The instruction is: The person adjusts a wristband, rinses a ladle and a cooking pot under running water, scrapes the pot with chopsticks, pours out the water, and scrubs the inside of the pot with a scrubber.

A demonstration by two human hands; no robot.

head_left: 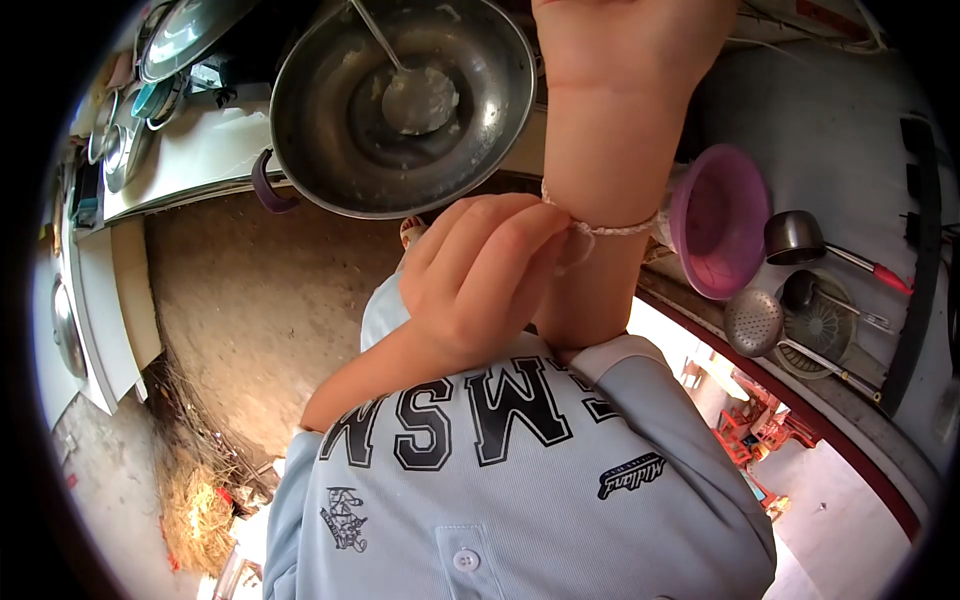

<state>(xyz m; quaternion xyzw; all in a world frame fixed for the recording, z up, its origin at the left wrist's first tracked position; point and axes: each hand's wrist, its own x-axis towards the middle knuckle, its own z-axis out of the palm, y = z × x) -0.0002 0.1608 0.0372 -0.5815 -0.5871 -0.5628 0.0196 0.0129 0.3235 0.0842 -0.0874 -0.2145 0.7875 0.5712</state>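
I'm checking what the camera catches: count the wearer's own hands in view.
2. The left hand touches the bracelet on the right arm; the right hand is at the top edge of the picture, its fingers out of view.

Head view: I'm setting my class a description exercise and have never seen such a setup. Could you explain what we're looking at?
No machine here: a person wears a camera on the head, looking forward and down. The pale blue shirt is the wearer's. The left hand has its fingers at a braided bracelet on the right arm; whether they grip it is unclear. The right hand is cut off by the top edge, so whether it holds anything can't be told. Ahead is a metal wok with a ladle in it. To the right are a pink basin and metal utensils.
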